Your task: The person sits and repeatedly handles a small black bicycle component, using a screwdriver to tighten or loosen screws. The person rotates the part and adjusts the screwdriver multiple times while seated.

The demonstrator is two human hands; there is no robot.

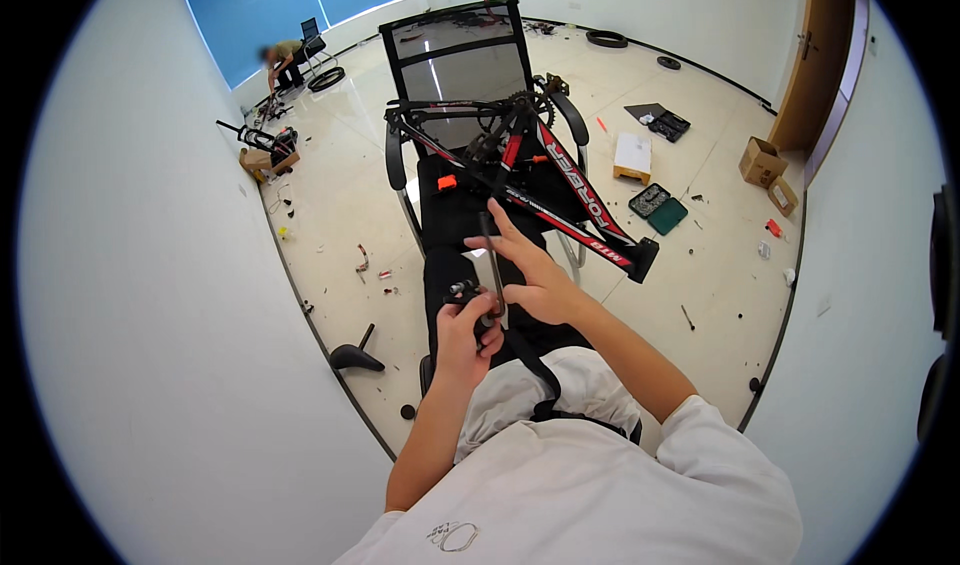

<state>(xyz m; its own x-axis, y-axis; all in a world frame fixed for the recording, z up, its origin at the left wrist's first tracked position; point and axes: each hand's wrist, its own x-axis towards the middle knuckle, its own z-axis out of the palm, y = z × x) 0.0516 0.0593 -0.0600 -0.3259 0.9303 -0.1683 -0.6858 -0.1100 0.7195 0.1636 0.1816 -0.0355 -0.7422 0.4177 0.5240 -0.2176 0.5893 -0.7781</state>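
My left hand is closed around a small black metal bicycle part, its exact kind hidden by the fingers. From that part a dark rod, bent at its lower end like a hex key, sticks up. My right hand has its fingers spread beside the rod; they seem to touch it but do not wrap round it. Beyond both hands, a black and red bicycle frame with crank and chainring lies across a black mesh chair. An orange-red piece rests on the seat.
On the floor lie a saddle at left, a green tool case, a black tool case, a white-yellow box and cardboard boxes at right. Another person bends over at far left. Small parts are scattered about.
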